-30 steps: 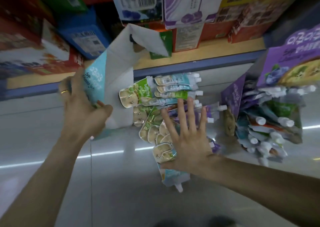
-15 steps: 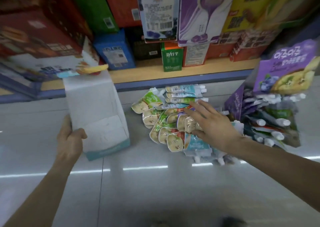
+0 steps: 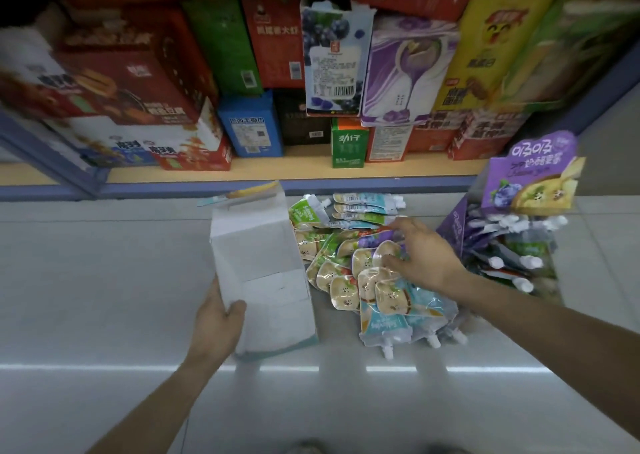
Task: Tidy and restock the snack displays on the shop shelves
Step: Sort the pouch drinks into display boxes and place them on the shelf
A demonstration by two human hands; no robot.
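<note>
Left hand (image 3: 216,325) gripping white cardboard display box (image 3: 263,280) at its lower edge; right hand (image 3: 424,257), fingers spread, pressing glossy spouted snack pouches (image 3: 367,280) heaped on pale tiled floor (image 3: 104,280), beside purple pouch-filled display carton (image 3: 530,183).

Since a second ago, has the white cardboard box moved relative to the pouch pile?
Yes. The white cardboard box, held by the left hand, has swung from tilted above-left to upright directly beside the pile of snack pouches.

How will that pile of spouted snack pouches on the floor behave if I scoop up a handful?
The spouted pouches look glossy and overlap loosely, so they will probably slide apart. Their soft, crinkled film suggests they will flop, not stay flat. The right hand rests on several; gathering them by the spouts may hold better.
</note>
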